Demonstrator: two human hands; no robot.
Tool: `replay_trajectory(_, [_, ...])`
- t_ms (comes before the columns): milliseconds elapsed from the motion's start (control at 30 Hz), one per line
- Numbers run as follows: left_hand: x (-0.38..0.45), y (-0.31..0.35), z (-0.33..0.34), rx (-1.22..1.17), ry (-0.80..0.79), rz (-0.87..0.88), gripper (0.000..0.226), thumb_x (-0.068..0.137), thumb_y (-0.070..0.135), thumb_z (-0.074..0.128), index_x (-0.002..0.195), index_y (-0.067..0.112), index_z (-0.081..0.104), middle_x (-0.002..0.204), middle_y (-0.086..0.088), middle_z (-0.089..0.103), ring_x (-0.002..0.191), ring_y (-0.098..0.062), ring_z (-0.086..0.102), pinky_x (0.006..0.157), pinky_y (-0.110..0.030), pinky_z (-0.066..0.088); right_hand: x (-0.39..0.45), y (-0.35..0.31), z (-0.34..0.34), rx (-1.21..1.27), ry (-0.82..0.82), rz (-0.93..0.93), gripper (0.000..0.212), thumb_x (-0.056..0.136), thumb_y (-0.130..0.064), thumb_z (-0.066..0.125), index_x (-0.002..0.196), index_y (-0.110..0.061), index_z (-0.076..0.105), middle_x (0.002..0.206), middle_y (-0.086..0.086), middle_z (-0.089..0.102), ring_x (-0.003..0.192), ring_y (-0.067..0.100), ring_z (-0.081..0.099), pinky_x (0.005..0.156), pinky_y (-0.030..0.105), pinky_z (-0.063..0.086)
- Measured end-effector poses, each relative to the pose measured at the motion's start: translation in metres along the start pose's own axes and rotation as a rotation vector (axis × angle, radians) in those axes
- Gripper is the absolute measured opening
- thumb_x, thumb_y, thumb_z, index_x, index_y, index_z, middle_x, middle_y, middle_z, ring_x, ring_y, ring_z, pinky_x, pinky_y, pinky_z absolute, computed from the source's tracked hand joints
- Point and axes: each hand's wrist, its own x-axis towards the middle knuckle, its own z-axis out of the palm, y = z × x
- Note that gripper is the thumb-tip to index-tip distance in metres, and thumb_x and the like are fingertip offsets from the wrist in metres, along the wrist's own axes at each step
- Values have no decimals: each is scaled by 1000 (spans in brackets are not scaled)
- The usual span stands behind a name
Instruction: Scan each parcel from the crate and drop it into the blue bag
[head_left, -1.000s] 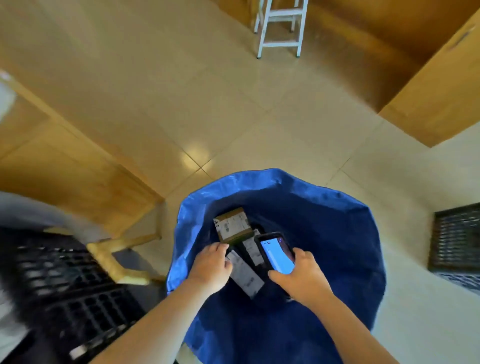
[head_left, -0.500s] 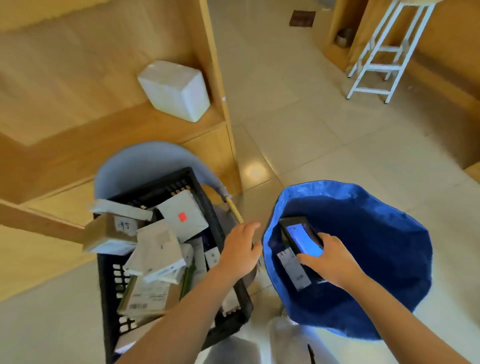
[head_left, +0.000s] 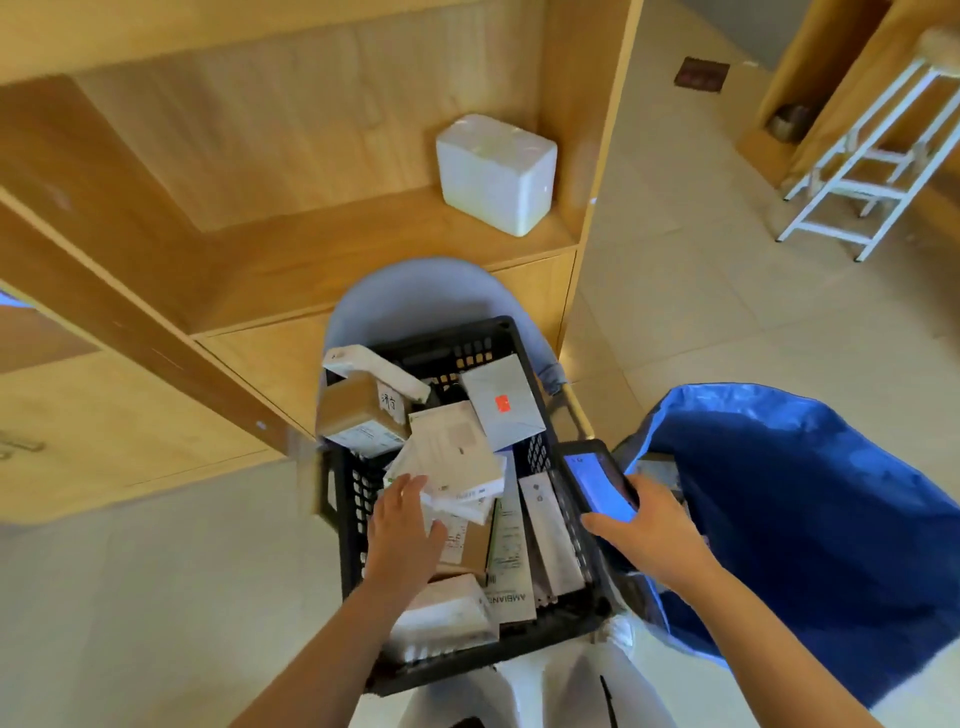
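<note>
A black plastic crate (head_left: 347, 525) sits on a grey chair and holds several parcels: white boxes, a brown carton (head_left: 358, 410) and a grey envelope with a red sticker (head_left: 501, 402). My left hand (head_left: 405, 535) hovers open over the crate, its straight fingers touching a flat white parcel (head_left: 457, 457). My right hand (head_left: 649, 530) grips a handheld scanner (head_left: 597, 483) with a lit blue screen, held between the crate and the blue bag (head_left: 831, 499). The bag stands open to the right, with one parcel partly visible inside behind the scanner.
A wooden shelf unit (head_left: 260, 249) stands behind the crate with a white foam box (head_left: 493, 171) on it. A white step ladder (head_left: 878, 150) stands at the far right on the tiled floor. The grey chair's back (head_left: 410, 296) rises behind the crate.
My view swung from the bag to the crate. My left hand moved out of the bag and over the crate onto a white parcel. My right hand brought the scanner from inside the bag to the crate's edge.
</note>
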Motion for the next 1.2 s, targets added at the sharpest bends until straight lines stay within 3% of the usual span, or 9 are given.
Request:
replay_trajectory(200, [8,-52,-6,-68,-197,-267,71,85,45,56,146,19,30,138,-7,46,125,-29,46,105,-46,43,-7,-14,22,-31,-3,16,42,77,-40,79,105,-19,56,96,0,62,81,15,62,61,24,49])
replay_trajectory(333, [22,-61,2,-121,-330,-358,72,81,56,64,136,17,39,124,-1,61,111,-23,60,86,-34,50,-10,-21,27,-78,-3,4,41,78,-37,79,106,-17,57,94,-3,60,79,11,59,58,20,43])
replay_trajectory(533, [74,-118,58,-365,-450,-502,129,19,81,81,129,19,53,112,5,69,102,-17,65,94,-41,54,-9,-23,27,-108,-11,11,45,75,-42,79,107,-23,54,95,-6,59,80,11,61,60,20,46])
replay_trajectory(567, [69,-108,47,-381,-452,-517,127,20,80,83,128,20,54,113,5,68,103,-17,64,93,-40,54,-9,-23,26,-111,-13,11,45,75,-42,79,107,-23,54,96,-6,59,80,11,61,60,20,46])
replay_trajectory(667, [39,-58,0,-414,-488,-544,81,63,58,85,125,21,50,119,1,64,107,-21,59,80,-37,50,-11,-24,23,-134,-16,1,44,76,-42,78,107,-24,52,97,-5,59,81,11,60,59,19,45])
replay_trajectory(767, [28,-44,-14,-455,-514,-542,58,78,50,77,123,23,53,112,1,67,102,-19,62,80,-36,51,-13,-26,19,-147,-23,-5,43,78,-43,77,107,-25,52,98,-5,59,80,9,60,56,19,42])
replay_trajectory(900, [20,-44,-22,-509,-488,-548,58,82,56,69,126,24,50,112,1,68,103,-17,62,80,-35,54,-12,-30,19,-135,-48,-29,47,76,-43,78,110,-21,56,97,-4,60,80,11,62,59,20,45])
replay_trajectory(1100, [6,-43,-48,-625,-388,-512,50,94,45,60,136,27,40,105,-1,71,97,-17,66,88,-40,57,-11,-42,26,-158,-91,-80,49,71,-50,77,105,-23,56,94,-3,61,77,12,61,60,22,45])
replay_trajectory(1200, [-1,-48,-65,-681,-359,-498,52,94,37,62,140,27,39,97,-1,75,90,-17,71,72,-34,61,-13,-50,30,-176,-129,-99,46,73,-49,77,103,-22,55,93,-3,61,75,11,60,59,22,43])
